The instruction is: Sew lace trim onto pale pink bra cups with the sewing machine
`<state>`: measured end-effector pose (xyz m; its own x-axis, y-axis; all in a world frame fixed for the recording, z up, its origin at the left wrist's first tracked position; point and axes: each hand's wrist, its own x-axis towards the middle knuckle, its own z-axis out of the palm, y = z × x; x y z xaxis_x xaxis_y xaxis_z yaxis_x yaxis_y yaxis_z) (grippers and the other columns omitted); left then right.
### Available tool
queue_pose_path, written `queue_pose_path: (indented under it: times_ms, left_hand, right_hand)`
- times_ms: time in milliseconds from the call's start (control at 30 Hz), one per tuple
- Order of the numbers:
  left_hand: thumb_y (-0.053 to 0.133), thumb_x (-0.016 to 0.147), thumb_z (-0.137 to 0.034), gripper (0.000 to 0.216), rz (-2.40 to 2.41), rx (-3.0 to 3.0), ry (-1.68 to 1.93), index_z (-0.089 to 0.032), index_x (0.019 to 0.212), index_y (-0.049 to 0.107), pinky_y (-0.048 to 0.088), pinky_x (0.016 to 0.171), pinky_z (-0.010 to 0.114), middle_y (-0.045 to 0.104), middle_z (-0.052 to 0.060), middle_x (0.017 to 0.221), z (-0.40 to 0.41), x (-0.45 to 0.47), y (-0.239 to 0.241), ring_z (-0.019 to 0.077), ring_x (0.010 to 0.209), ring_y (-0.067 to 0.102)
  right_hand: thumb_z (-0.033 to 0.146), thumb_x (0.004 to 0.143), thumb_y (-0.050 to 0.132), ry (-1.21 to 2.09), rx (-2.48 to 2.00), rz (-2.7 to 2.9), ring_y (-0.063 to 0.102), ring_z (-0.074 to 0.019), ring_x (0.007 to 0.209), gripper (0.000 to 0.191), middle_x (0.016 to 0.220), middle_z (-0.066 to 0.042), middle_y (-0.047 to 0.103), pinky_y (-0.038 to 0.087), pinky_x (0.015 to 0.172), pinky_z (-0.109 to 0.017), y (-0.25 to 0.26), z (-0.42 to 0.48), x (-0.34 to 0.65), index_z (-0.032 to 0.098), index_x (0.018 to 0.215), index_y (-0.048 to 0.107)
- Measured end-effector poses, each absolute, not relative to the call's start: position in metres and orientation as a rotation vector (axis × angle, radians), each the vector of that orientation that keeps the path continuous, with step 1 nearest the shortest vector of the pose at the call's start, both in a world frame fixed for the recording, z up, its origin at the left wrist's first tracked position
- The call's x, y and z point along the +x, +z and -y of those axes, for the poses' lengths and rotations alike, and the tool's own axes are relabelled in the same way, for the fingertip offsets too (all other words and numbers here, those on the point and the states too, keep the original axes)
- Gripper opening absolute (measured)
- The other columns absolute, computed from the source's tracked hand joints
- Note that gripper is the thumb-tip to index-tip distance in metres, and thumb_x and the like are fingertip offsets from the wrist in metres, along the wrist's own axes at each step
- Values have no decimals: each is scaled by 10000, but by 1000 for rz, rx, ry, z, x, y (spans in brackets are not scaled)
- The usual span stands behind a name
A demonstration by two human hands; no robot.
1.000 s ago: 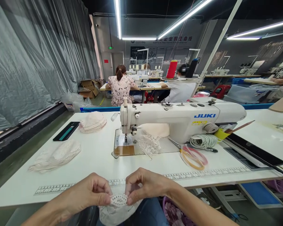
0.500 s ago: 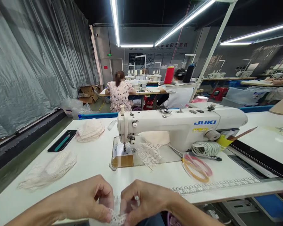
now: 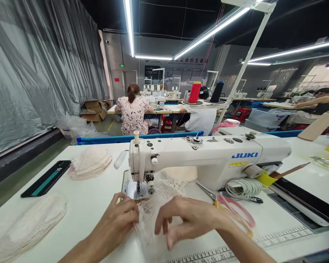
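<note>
A white JUKI sewing machine (image 3: pixel 208 153) stands in front of me. My left hand (image 3: pixel 117 221) is just before its presser foot (image 3: pixel 138 190), fingers pressed together on the edge of a sheer white lace piece (image 3: pixel 148 237). The lace hangs toward me and is blurred. Over the right side of that lace hovers my right hand (image 3: pixel 189 219), thumb and fingers apart with nothing between them. Behind it, another lace piece (image 3: pixel 178 185) lies on the machine bed under the arm.
To the left lie stacks of pale fabric pieces (image 3: pixel 91 162) (image 3: pixel 38 223) and a black phone-like slab (image 3: pixel 46 179). Scissors (image 3: pixel 208 191), coiled white cord (image 3: pixel 242 186) and a clear ruler (image 3: pixel 208 255) are on the right. Co-workers sit at machines beyond.
Both hands have moved forward from the table's front edge to the machine, carrying the lace. My right hand has let go of it and opened. The view has shifted slightly.
</note>
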<state>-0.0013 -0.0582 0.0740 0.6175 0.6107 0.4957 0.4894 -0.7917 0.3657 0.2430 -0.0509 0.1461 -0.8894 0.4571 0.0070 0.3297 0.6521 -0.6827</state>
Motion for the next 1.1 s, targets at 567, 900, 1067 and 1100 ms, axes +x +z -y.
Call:
queue_pose_path:
  times_ms: [567,900,1067,1100]
  left_hand:
    - [331,968,-147,306,-852,2971,1129,-214,880,617,277,872,329,656,1,831,42,-12,27,133,876,590]
    - [393,957,-235,213,-927,3018,957,-204,1023,593,227,926,368,655,37,997,14,-17,15,164,980,551]
    - [418,944,-222,208,-913,2995,1029,-199,1080,574,222,949,368,653,32,977,7,-17,12,160,965,548]
    - [429,940,-225,203,-906,2981,1068,-199,1077,576,222,946,366,656,30,956,5,-16,12,159,954,551]
  right_hand:
    - [396,811,654,-122,-1033,2659,541,-181,728,258,878,-57,616,412,603,-304,56,39,197,153,815,570]
    - [187,828,648,-216,-1057,2543,593,-199,867,80,837,-39,645,464,743,-308,53,11,203,169,880,589]
    - [110,829,610,-338,-1026,2463,594,-202,871,60,856,-66,644,464,781,-305,47,5,209,158,792,611]
    - [99,819,615,-341,-1014,2471,595,-204,859,75,843,-63,642,463,782,-307,45,4,211,160,775,613]
